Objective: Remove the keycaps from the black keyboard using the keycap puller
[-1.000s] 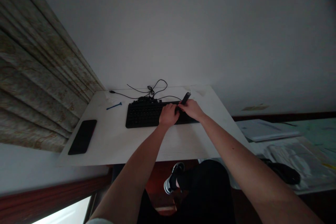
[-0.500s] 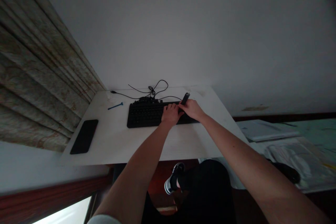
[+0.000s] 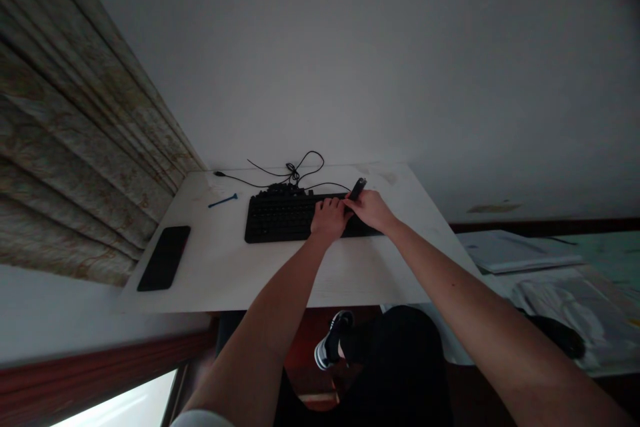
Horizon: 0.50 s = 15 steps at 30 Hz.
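A black keyboard (image 3: 277, 221) lies on the white desk (image 3: 210, 260). My left hand (image 3: 329, 217) rests over the keyboard's right half, its fingers spread across the keys and its thumb near my right fingertips. My right hand (image 3: 373, 209) is closed around a short black stick-like tool (image 3: 357, 188) with a shiny, pale upper end. The tool tilts up from the keyboard; its lower end is hidden between the two hands. Behind the keyboard's left half sits a heap of small black pieces (image 3: 283, 189), which look like loose keycaps.
A thin black cable (image 3: 293, 173) with a plug lies coiled along the wall. Left of the keyboard is a small blue tool (image 3: 223, 200); a black phone (image 3: 164, 258) lies at the desk's left edge. Papers and plastic-wrapped things (image 3: 520, 250) lie to the right, below desk level.
The whole view has shifted slightly, so things appear a little further right. Both hands keep nearly the same place on the keyboard, and the black tool stays in my right hand.
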Each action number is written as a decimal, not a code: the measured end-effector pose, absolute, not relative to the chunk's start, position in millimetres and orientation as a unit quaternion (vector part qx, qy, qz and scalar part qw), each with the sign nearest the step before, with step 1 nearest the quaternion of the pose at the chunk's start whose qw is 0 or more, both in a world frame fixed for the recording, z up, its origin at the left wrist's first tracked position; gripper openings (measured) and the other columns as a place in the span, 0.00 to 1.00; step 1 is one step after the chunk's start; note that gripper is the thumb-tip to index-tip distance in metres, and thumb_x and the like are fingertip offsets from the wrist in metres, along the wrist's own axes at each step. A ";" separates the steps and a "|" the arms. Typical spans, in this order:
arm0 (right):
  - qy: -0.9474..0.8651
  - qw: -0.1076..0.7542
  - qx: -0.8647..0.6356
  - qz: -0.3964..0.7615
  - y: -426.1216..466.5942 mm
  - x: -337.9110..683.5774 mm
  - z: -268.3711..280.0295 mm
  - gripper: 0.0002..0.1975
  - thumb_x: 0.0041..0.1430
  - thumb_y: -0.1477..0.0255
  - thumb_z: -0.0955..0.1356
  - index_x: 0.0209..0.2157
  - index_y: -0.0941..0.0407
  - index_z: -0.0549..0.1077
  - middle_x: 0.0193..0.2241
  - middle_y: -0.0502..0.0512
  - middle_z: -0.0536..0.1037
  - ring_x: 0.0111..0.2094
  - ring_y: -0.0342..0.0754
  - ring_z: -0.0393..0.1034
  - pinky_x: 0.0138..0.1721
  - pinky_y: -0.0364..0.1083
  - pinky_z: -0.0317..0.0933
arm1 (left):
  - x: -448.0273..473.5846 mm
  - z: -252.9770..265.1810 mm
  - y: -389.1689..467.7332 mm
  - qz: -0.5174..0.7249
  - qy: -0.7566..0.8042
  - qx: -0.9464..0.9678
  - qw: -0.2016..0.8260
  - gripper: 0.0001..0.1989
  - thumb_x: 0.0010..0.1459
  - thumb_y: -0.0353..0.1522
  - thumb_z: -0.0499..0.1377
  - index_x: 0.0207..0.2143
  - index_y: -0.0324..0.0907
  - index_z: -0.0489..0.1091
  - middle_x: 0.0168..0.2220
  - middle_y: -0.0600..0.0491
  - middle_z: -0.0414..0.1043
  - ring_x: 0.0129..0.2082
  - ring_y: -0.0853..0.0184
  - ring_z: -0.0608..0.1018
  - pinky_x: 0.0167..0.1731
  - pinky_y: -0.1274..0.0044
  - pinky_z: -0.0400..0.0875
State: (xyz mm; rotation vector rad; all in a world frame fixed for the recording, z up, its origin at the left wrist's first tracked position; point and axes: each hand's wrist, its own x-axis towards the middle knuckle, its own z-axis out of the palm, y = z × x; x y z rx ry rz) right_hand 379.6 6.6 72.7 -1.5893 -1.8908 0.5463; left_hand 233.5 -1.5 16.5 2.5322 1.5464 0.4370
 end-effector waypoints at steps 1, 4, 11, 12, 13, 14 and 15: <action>-0.706 0.316 -0.598 0.210 10.0 380.8 79.4 0.06 0.59 0.72 0.69 0.33 0.58 0.80 0.29 0.57 0.82 0.32 0.51 0.78 0.36 0.45 0.68 | 233.7 16.6 -1.4 0.147 0.516 0.841 0.075 0.18 0.69 0.42 0.50 0.53 0.42 0.67 0.52 0.43 0.72 0.56 0.52 0.68 0.55 0.60 0.61; -0.691 0.340 -0.599 0.221 26.1 383.9 104.3 0.07 0.59 0.70 0.71 0.35 0.59 0.79 0.28 0.57 0.81 0.32 0.51 0.78 0.35 0.44 0.69 | 233.0 17.7 -1.2 0.158 0.514 0.839 0.087 0.15 0.70 0.40 0.50 0.52 0.44 0.68 0.52 0.45 0.72 0.56 0.53 0.69 0.56 0.60 0.61; -0.550 0.441 -0.617 0.349 35.9 396.3 99.9 0.08 0.55 0.69 0.74 0.29 0.60 0.77 0.24 0.57 0.79 0.25 0.48 0.76 0.30 0.44 0.72 | 226.0 22.8 2.0 0.204 0.531 0.809 0.148 0.12 0.70 0.36 0.51 0.49 0.43 0.69 0.48 0.46 0.75 0.51 0.57 0.74 0.53 0.64 0.66; -0.512 0.479 -0.616 0.358 31.6 401.8 90.5 0.08 0.55 0.68 0.74 0.29 0.60 0.77 0.24 0.57 0.79 0.25 0.47 0.76 0.29 0.44 0.72 | 225.1 23.1 2.6 0.213 0.537 0.801 0.159 0.11 0.70 0.35 0.51 0.49 0.42 0.69 0.47 0.47 0.76 0.50 0.58 0.74 0.52 0.65 0.66; -0.477 0.513 -0.617 0.357 26.3 408.5 80.2 0.09 0.55 0.68 0.74 0.29 0.60 0.76 0.24 0.57 0.79 0.24 0.47 0.75 0.28 0.44 0.72 | 224.4 23.0 3.2 0.223 0.541 0.793 0.169 0.11 0.70 0.35 0.51 0.49 0.42 0.70 0.46 0.47 0.76 0.49 0.59 0.75 0.52 0.67 0.67; -0.445 0.543 -0.622 0.346 20.5 415.9 69.4 0.09 0.54 0.67 0.74 0.29 0.59 0.76 0.23 0.56 0.79 0.24 0.46 0.75 0.26 0.44 0.72 | 223.8 22.7 3.6 0.232 0.543 0.788 0.176 0.11 0.70 0.34 0.50 0.49 0.42 0.70 0.46 0.47 0.76 0.49 0.59 0.76 0.52 0.68 0.67; -0.415 0.568 -0.629 0.331 14.3 423.7 58.4 0.10 0.53 0.67 0.74 0.29 0.59 0.76 0.23 0.56 0.79 0.23 0.46 0.75 0.25 0.43 0.71 | 223.4 22.2 4.0 0.239 0.545 0.783 0.180 0.11 0.71 0.34 0.50 0.49 0.42 0.70 0.45 0.47 0.76 0.48 0.60 0.76 0.51 0.68 0.68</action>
